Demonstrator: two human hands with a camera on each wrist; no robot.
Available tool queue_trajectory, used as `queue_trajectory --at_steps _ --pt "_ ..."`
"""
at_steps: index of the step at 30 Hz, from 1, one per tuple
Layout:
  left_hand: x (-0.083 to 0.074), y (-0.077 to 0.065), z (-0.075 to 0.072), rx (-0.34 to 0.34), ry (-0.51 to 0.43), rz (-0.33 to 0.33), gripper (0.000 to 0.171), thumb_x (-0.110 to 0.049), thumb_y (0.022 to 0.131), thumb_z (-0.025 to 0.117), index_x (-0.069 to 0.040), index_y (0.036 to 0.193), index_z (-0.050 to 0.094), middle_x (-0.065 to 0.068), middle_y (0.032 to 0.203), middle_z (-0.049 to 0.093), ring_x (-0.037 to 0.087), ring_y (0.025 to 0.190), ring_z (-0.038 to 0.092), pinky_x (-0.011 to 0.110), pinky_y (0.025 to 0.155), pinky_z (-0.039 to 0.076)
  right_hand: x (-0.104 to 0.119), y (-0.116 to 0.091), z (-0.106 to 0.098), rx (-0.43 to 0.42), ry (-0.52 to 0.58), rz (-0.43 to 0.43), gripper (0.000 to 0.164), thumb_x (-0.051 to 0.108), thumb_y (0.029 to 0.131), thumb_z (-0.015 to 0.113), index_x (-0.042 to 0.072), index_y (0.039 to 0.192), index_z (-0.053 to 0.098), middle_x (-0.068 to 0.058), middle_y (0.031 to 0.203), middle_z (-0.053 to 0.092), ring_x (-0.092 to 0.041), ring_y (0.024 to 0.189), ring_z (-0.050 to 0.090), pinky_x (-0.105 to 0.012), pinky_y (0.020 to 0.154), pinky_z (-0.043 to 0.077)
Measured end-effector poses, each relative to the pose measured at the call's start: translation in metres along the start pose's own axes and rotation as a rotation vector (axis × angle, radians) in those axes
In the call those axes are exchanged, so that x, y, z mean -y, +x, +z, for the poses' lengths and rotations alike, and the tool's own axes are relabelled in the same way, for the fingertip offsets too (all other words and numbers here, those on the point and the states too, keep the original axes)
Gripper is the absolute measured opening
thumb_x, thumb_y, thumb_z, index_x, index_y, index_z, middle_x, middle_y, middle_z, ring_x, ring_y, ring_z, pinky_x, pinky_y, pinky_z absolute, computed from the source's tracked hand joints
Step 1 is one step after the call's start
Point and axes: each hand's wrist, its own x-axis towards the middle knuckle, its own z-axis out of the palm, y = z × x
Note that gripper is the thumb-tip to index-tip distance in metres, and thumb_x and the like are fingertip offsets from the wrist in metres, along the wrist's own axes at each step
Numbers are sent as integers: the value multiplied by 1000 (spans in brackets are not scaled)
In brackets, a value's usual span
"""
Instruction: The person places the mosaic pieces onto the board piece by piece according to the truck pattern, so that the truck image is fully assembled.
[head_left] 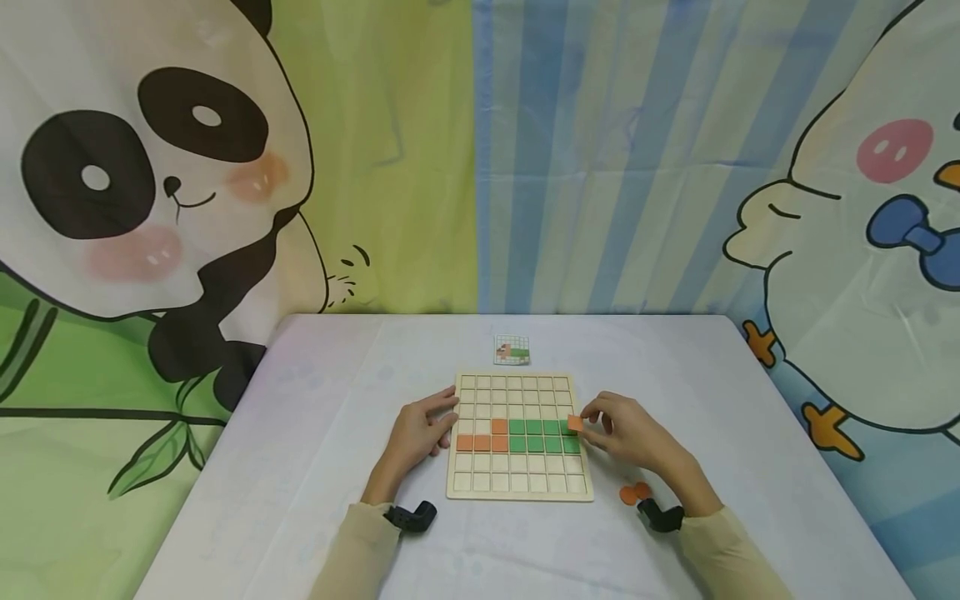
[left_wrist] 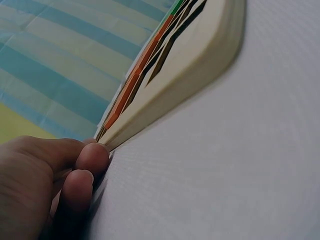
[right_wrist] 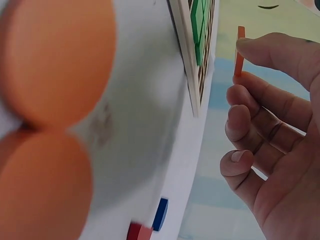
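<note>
My right hand [head_left: 626,425] pinches a small orange square tile [right_wrist: 240,50] between thumb and index finger. In the head view that tile is over the right edge of the wooden grid board [head_left: 517,490], near the green tiles. Several orange tiles [head_left: 482,443] lie in the board's cells at the left, and two rows of green tiles [head_left: 534,436] run to the right of them. The fingertips of my left hand [head_left: 420,427] touch the board's left edge. In the left wrist view its fingers are bent loosely beside the board's edge.
A small patterned card [head_left: 512,350] lies behind the board. Orange round pieces [head_left: 630,495] lie near my right wrist and look large in the right wrist view. That view also has a blue piece [right_wrist: 160,214] and a red piece [right_wrist: 137,232] on the white tabletop.
</note>
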Motion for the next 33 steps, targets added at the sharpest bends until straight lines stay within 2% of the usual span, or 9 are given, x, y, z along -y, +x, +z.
queue_trajectory --at_steps 10,18,22,27,33 --pt "1 -1 0 8 -11 3 39 -20 101 73 -16 141 70 -9 150 65 13 41 55 29 40 50 14 18 5 35 18 -25 20 23 94 83 14 110 77 2 98 69 -11 76 55 -21 65 48" --pt "0 -2 -1 2 -15 2 39 -20 102 73 -17 141 70 -10 150 65 12 41 54 28 40 49 22 30 13 54 26 -47 16 21 94 82 13 108 77 2 97 68 -5 74 53 -21 65 49" --pt "0 -1 -1 3 -9 14 40 -19 102 73 -15 142 69 -7 150 66 12 41 54 29 40 49 24 35 16 76 22 -42 19 25 95 81 15 110 76 4 100 68 -5 74 53 -21 67 49" --pt "0 -1 0 -2 5 -2 40 -20 101 74 -17 141 70 -11 150 65 12 42 56 29 40 50 26 42 21 90 -1 -52 23 28 95 81 15 113 76 5 102 70 -4 77 53 -21 69 51" --pt "0 -1 -1 3 -5 -1 40 -20 101 74 -17 141 70 -11 151 64 13 43 56 29 40 50 33 47 23 96 8 -72 19 25 96 81 14 111 77 4 99 69 -4 76 53 -21 70 51"
